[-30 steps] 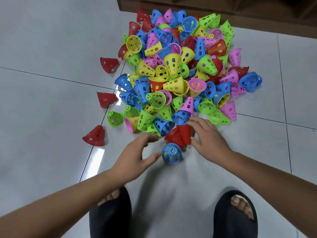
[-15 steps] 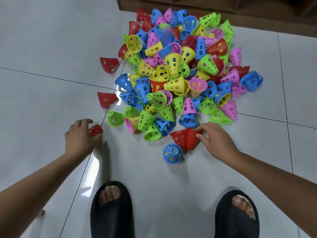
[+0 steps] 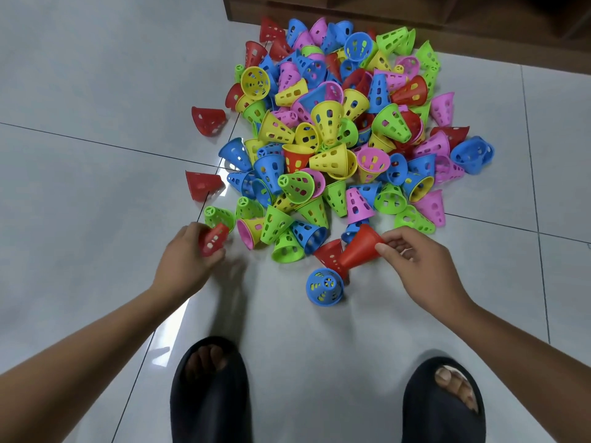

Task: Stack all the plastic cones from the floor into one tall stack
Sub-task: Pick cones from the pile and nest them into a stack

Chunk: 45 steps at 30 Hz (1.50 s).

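A pale tiled floor fills the view, and the pile of perforated plastic cones in red, blue, green, yellow and pink lies loose on it, none of them stacked tall. A dark wooden cabinet runs along the far side of the pile, just beyond its farthest cones. On the near side of the pile, well apart from it, are two black slippers, the left slipper and the right slipper, toes showing. The left hand is at the pile's near left corner, fingers curled round the left red cone, which is held off the floor just beside the pile's green edge cones. The right hand is at the pile's near right edge, thumb and fingertips pinching the end of the right red cone, which slants down away from the hand. Under it a holed red cone lies on its side against the pile's near edge. A blue cone sits just clear of the pile on its near side, below both. Two stray red cones lie left of the pile, the far stray and the near stray, each on its side and apart from it.
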Motion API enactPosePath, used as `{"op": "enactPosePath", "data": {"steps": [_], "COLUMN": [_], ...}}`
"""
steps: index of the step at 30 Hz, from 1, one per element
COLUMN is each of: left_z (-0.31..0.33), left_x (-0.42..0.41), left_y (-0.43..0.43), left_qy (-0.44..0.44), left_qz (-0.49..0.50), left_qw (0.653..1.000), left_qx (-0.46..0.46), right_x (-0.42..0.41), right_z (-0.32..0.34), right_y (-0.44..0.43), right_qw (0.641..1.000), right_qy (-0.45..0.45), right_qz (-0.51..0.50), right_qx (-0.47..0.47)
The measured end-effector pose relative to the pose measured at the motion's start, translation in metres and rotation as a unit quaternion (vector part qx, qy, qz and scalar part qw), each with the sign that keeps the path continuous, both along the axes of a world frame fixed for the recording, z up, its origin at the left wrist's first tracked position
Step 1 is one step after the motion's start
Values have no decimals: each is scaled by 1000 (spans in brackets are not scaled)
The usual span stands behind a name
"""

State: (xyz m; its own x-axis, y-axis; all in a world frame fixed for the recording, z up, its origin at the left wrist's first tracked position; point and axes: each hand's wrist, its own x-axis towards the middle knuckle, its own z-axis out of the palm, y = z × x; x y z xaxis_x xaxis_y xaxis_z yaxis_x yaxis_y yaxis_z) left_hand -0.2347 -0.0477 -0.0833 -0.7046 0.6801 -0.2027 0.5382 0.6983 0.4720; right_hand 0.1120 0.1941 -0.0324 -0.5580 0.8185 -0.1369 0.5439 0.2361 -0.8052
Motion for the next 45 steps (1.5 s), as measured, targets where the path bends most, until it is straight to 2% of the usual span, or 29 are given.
{"op": "enactPosePath", "data": {"steps": [5,10,12,16,22,24,29,33,38,42,45], "left_z": [33,64,77,91,83,72,54,48,31,24,21], "left_x": [28,56,72,101,131,135,129,112,75,48,35], "left_y": [24,37,41,44,41,39,38,43,58,75,88], "left_qy": [-46,-125,-160,-201,-197,-173,-132,-106,-30,65,104], "left_qz": [-33,-31,-39,-79,-161,-201,-260,-269,-250,-278,-301], "left_qw": [993,978,963,939,939,943,946,947,959,953,946], "left_qx": [102,165,211,267,230,199,144,141,133,102,56], "right_x": [-12,-22,-21,-13,-6,-5,-8,-21,-37,-43,-41], "right_z": [32,37,27,4,-24,-27,-31,-29,-29,-33,-37], "right_y": [-15,-37,-43,-52,-51,-48,-30,-17,-1,7,9], "right_qw": [991,958,945,938,931,936,973,989,969,945,935], "right_qy": [84,141,127,81,38,21,-40,-66,-93,-140,-160], "right_qz": [0,6,7,-3,-43,-42,-8,84,228,289,307], "right_qx": [-105,-251,-301,-337,-361,-348,-227,-104,23,58,77]}}
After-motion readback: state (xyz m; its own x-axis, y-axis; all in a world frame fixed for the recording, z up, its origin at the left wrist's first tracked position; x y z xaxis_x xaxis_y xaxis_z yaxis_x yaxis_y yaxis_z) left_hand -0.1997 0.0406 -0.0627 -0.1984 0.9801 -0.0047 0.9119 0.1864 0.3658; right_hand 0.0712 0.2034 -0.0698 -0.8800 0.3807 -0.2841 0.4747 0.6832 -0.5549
